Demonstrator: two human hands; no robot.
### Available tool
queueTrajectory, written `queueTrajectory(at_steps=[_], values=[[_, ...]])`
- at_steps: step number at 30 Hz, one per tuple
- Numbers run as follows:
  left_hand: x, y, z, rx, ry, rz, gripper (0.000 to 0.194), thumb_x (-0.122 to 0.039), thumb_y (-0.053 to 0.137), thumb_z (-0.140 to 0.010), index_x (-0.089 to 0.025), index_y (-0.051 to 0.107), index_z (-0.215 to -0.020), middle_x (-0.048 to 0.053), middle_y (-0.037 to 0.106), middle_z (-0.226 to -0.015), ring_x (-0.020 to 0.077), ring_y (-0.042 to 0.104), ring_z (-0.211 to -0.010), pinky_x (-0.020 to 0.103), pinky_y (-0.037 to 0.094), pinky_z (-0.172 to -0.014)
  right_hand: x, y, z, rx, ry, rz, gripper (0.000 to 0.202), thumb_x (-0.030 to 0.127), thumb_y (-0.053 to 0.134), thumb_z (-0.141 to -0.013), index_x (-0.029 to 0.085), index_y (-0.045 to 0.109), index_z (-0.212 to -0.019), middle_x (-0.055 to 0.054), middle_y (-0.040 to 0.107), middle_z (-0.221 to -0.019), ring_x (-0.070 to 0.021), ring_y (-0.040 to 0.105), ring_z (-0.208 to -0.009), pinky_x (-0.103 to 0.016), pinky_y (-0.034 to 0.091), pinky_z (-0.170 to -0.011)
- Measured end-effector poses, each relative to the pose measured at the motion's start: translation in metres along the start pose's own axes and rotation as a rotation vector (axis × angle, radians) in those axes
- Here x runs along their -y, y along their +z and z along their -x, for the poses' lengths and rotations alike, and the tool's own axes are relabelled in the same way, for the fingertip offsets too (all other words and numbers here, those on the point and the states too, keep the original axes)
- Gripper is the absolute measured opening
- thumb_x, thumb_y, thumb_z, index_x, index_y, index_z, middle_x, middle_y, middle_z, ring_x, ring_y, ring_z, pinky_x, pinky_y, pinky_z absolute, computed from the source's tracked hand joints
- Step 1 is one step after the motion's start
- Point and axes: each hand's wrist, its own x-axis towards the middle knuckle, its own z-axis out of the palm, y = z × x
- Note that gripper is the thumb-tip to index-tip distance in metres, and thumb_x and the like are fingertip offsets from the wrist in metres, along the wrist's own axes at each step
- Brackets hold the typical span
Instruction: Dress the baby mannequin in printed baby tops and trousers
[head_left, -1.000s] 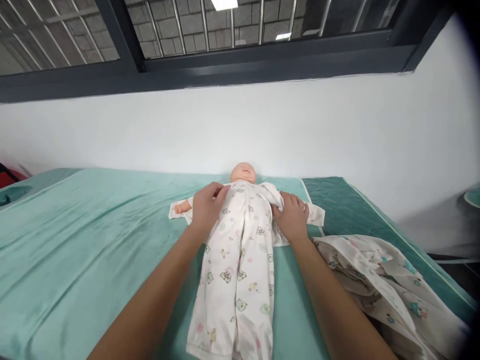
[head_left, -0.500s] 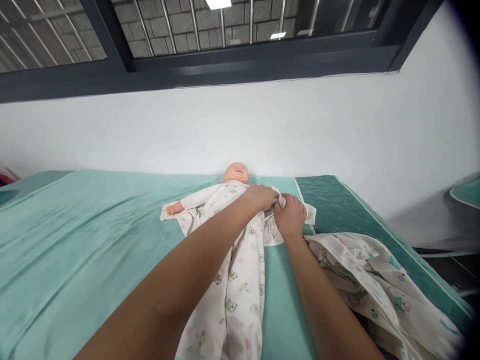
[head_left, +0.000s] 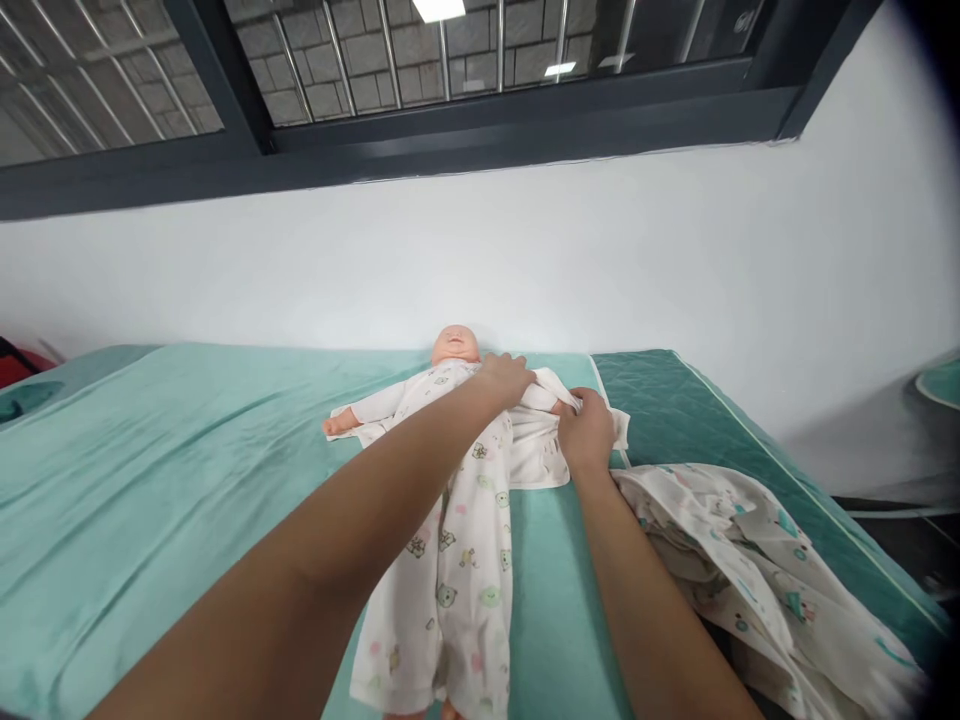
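A baby doll (head_left: 455, 345) lies face up, head toward the wall, in a white garment (head_left: 472, 540) printed with small animals. Beneath its arm on the right spreads another white cloth piece (head_left: 541, 470), apparently part of a garment. My left hand (head_left: 507, 380) is closed over the doll's shoulder on that side, its fingertips partly hidden. Pinched in my right hand (head_left: 587, 430) is the end of a white sleeve (head_left: 553, 388), with a bit of the doll's skin-coloured hand showing beside it. The doll's other hand (head_left: 342, 422) sticks out of its sleeve at left.
A crumpled printed cloth (head_left: 750, 560) lies right of my right forearm. Light green sheet (head_left: 187, 480) covers the bed, with a darker quilted mat (head_left: 660, 400) at right. Behind stands a white wall (head_left: 375, 260) under a barred window (head_left: 450, 120).
My left hand has moved left, from the sleeve end to the doll's shoulder. The sleeve is now stretched between my hands, and the doll has shifted slightly left, its feet showing at the bottom.
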Motion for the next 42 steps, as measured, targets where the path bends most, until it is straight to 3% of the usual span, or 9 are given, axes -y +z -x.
queueTrajectory(at_steps=[4, 9, 17, 28, 32, 37, 40, 42], values=[[-0.017, 0.006, -0.005, 0.013, 0.025, 0.022, 0.036, -0.023, 0.061, -0.082, -0.021, 0.064, -0.118, 0.013, 0.065, -0.122, 0.0291, 0.058, -0.113, 0.044, 0.045, -0.093, -0.003, 0.003, -0.002, 0.013, -0.001, -0.029, 0.036, 0.019, 0.045, -0.082, 0.012, 0.064, -0.113, -0.016, 0.067, -0.113, -0.0287, 0.058, -0.102, -0.037, 0.039, -0.086], [-0.039, 0.016, -0.01, -0.063, 0.067, 0.067, 0.033, -0.025, 0.055, -0.087, -0.016, 0.061, -0.118, 0.015, 0.067, -0.119, 0.0286, 0.06, -0.111, 0.045, 0.042, -0.095, -0.007, 0.006, -0.004, 0.015, 0.016, -0.054, 0.036, 0.024, 0.044, -0.083, 0.014, 0.065, -0.111, -0.014, 0.069, -0.105, -0.0288, 0.059, -0.097, -0.037, 0.039, -0.084], [-0.022, 0.017, 0.002, -0.198, 0.085, 0.038, 0.033, -0.019, 0.053, -0.085, -0.015, 0.058, -0.118, 0.015, 0.067, -0.116, 0.0286, 0.06, -0.109, 0.043, 0.04, -0.093, -0.016, 0.006, -0.009, -0.01, 0.061, -0.229, 0.036, 0.024, 0.045, -0.077, 0.018, 0.063, -0.107, -0.011, 0.069, -0.105, -0.0256, 0.061, -0.095, -0.036, 0.044, -0.083], [0.007, 0.002, 0.036, -0.244, 0.099, -0.051, 0.032, -0.016, 0.054, -0.084, -0.015, 0.056, -0.116, 0.013, 0.066, -0.113, 0.0279, 0.059, -0.105, 0.039, 0.043, -0.086, -0.027, 0.008, -0.018, -0.057, 0.221, -0.653, 0.036, 0.025, 0.057, -0.062, 0.016, 0.062, -0.097, -0.011, 0.07, -0.101, -0.0241, 0.066, -0.088, -0.04, 0.052, -0.082], [0.003, 0.003, 0.04, -0.249, 0.117, -0.032, 0.032, -0.02, 0.055, -0.085, -0.016, 0.054, -0.117, 0.012, 0.066, -0.113, 0.027, 0.059, -0.105, 0.039, 0.044, -0.086, -0.028, 0.008, -0.019, -0.033, 0.226, -0.851, 0.038, 0.023, 0.06, -0.057, 0.017, 0.061, -0.095, -0.009, 0.071, -0.098, -0.0231, 0.068, -0.091, -0.038, 0.056, -0.079], [-0.015, 0.005, 0.029, -0.215, 0.088, 0.065, 0.042, -0.04, 0.06, -0.087, -0.015, 0.054, -0.12, 0.012, 0.066, -0.115, 0.0289, 0.06, -0.106, 0.04, 0.046, -0.087, -0.031, 0.0, -0.023, -0.12, 0.229, -0.959, 0.036, 0.022, 0.062, -0.057, 0.019, 0.059, -0.093, -0.008, 0.071, -0.101, -0.0237, 0.068, -0.098, -0.041, 0.057, -0.082], [-0.026, 0.003, 0.026, -0.177, 0.034, 0.133, 0.04, -0.034, 0.062, -0.085, -0.015, 0.055, -0.119, 0.012, 0.066, -0.118, 0.0284, 0.06, -0.108, 0.04, 0.047, -0.088, -0.024, -0.007, -0.018, -0.242, 0.173, -0.917, 0.036, 0.018, 0.055, -0.061, 0.019, 0.06, -0.097, -0.008, 0.069, -0.106, -0.023, 0.066, -0.104, -0.046, 0.051, -0.095], [-0.028, 0.0, 0.035, -0.194, -0.002, 0.175, 0.037, -0.03, 0.062, -0.084, -0.016, 0.057, -0.118, 0.011, 0.065, -0.119, 0.0283, 0.059, -0.11, 0.04, 0.047, -0.089, -0.012, -0.011, -0.009, -0.281, 0.038, -0.796, 0.036, 0.015, 0.049, -0.067, 0.018, 0.062, -0.101, -0.008, 0.068, -0.11, -0.0225, 0.064, -0.108, -0.046, 0.047, -0.1]])
